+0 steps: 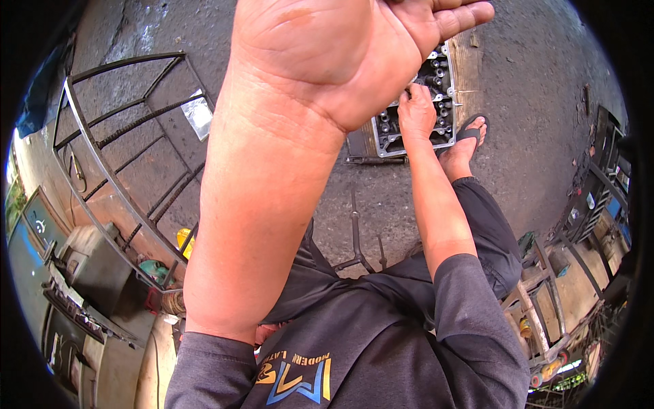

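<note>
Clock: read from picture centre, 12 at the top edge.
Engine part: open metal casting (446, 109) with valve gear in its cavities, at 1 o'clock, on a wooden board (469, 88). Upper left of it is hidden behind the raised arm.
Right hand: (418, 117) between 1 and 2, over the casting, fingers curled down into it. Can't tell if they pinch a small part or just rest.
Left hand: (334, 54) at 12, raised close to the lens, palm toward it, some fingers out of frame. Can't tell if it grips anything.
Risk, small parts: anything loose under the right fingertips could drop into a cavity. Cause: fingers bunched in a tight space, no second hand at the casting.
Risk, sight: a slip there could go unnoticed. Cause: left forearm blocks much of the view.
Risk, foot: sandal (470, 136) at 2, just beside the casting's lower right corner; toes bare. A shove or tip of the casting could catch them.
Risk, dirt: grit could get into the open cavities. Cause: uncovered casting, dark grimy floor (531, 102) all round.
Risk, trip: metal rod (355, 235) at 5, between the legs; could snag a foot on standing.
</note>
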A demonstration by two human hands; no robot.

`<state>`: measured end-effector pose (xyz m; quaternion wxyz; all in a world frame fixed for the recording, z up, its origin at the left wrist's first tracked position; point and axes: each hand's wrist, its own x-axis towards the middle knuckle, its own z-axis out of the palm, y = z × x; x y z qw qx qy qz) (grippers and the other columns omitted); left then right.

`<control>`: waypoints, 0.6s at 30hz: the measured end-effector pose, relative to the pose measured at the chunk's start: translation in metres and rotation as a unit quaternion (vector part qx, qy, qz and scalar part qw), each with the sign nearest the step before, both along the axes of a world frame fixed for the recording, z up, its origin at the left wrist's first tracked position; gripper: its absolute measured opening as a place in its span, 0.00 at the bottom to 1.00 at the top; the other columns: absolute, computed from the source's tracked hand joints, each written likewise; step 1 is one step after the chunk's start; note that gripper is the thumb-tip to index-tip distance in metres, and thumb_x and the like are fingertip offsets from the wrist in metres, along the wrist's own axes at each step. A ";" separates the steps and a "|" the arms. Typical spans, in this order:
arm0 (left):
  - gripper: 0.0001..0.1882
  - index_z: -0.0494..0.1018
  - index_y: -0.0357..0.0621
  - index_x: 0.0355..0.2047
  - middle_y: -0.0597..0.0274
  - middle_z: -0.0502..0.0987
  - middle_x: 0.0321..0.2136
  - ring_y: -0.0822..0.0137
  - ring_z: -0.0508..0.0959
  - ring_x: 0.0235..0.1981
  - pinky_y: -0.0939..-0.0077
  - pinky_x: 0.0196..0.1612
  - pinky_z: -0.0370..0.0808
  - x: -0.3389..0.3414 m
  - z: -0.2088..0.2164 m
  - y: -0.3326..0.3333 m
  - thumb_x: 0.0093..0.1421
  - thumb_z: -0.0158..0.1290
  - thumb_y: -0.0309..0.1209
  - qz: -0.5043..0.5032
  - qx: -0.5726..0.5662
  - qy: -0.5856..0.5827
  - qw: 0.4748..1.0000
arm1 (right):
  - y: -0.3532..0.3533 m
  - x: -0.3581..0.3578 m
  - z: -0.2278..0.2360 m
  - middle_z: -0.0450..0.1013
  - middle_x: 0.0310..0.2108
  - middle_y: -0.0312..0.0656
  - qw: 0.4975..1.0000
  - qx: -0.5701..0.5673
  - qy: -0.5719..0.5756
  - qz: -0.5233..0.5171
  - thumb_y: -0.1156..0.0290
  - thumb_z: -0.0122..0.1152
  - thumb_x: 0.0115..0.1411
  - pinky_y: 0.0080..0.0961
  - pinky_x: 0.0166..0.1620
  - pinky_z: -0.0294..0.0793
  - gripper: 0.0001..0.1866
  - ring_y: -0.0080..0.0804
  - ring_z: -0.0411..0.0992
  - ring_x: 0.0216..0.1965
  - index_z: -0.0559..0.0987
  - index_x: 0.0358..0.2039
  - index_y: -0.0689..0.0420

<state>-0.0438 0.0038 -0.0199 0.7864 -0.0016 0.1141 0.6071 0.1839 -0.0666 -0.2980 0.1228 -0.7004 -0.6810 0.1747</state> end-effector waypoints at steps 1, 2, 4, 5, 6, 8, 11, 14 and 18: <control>0.33 0.60 0.21 0.63 0.33 0.70 0.59 0.42 0.73 0.61 0.51 0.66 0.71 0.000 0.000 0.000 0.75 0.37 0.45 0.001 0.001 0.001 1.000 | -0.002 -0.001 -0.001 0.78 0.41 0.40 1.000 0.008 -0.006 0.004 0.67 0.63 0.61 0.43 0.44 0.78 0.07 0.47 0.78 0.42 0.84 0.39 0.49; 0.33 0.61 0.22 0.63 0.33 0.70 0.59 0.42 0.73 0.60 0.51 0.66 0.71 -0.001 -0.001 0.001 0.75 0.37 0.45 0.001 0.002 0.003 1.000 | -0.002 -0.001 -0.001 0.78 0.41 0.40 1.000 -0.010 -0.009 0.004 0.67 0.63 0.61 0.43 0.44 0.78 0.07 0.47 0.78 0.42 0.84 0.39 0.49; 0.33 0.61 0.22 0.63 0.33 0.71 0.58 0.43 0.73 0.60 0.51 0.66 0.71 0.000 -0.002 0.001 0.75 0.37 0.46 0.001 0.001 0.008 1.000 | 0.001 0.000 0.003 0.78 0.41 0.41 1.000 -0.021 -0.017 0.004 0.67 0.64 0.61 0.42 0.44 0.78 0.08 0.47 0.78 0.42 0.84 0.40 0.50; 0.33 0.61 0.22 0.63 0.34 0.71 0.58 0.43 0.74 0.60 0.51 0.66 0.71 0.000 -0.002 0.001 0.75 0.37 0.46 0.001 0.001 0.010 1.000 | 0.005 0.002 0.009 0.78 0.41 0.42 1.000 -0.016 -0.002 -0.006 0.67 0.64 0.61 0.42 0.43 0.78 0.08 0.47 0.78 0.42 0.84 0.40 0.50; 0.33 0.61 0.22 0.63 0.34 0.71 0.58 0.43 0.74 0.60 0.51 0.66 0.72 0.001 -0.002 0.002 0.76 0.37 0.46 0.000 -0.001 0.012 1.000 | 0.011 0.005 0.020 0.78 0.41 0.43 1.000 -0.011 0.012 -0.015 0.66 0.64 0.61 0.41 0.43 0.78 0.08 0.47 0.78 0.41 0.84 0.40 0.51; 0.33 0.62 0.22 0.63 0.34 0.72 0.58 0.43 0.74 0.59 0.52 0.65 0.72 0.002 0.000 0.005 0.76 0.37 0.46 -0.011 -0.002 0.013 1.000 | 0.033 0.013 0.055 0.78 0.39 0.46 0.997 -0.008 0.061 -0.042 0.65 0.66 0.61 0.38 0.43 0.78 0.10 0.46 0.79 0.39 0.85 0.41 0.53; 0.34 0.62 0.22 0.63 0.35 0.72 0.57 0.44 0.75 0.59 0.52 0.65 0.72 0.011 0.008 0.006 0.76 0.37 0.47 -0.035 -0.016 0.080 0.996 | 0.074 0.026 0.143 0.80 0.38 0.43 0.985 0.016 0.171 -0.022 0.69 0.67 0.63 0.29 0.44 0.77 0.11 0.32 0.79 0.38 0.85 0.43 0.58; 0.35 0.61 0.24 0.65 0.35 0.74 0.58 0.46 0.78 0.58 0.56 0.62 0.77 0.022 0.018 0.006 0.77 0.32 0.49 -0.078 -0.040 0.106 0.990 | 0.092 0.027 0.241 0.80 0.39 0.40 0.954 0.044 0.297 -0.012 0.76 0.63 0.66 0.22 0.46 0.76 0.09 0.23 0.78 0.41 0.84 0.45 0.63; 0.40 0.56 0.24 0.69 0.32 0.66 0.66 0.43 0.71 0.66 0.55 0.68 0.71 0.037 0.021 0.002 0.76 0.33 0.53 -0.127 -0.024 0.142 0.981 | 0.068 0.016 0.309 0.80 0.41 0.39 0.888 0.111 0.446 -0.002 0.82 0.61 0.67 0.22 0.48 0.76 0.09 0.25 0.77 0.42 0.83 0.46 0.65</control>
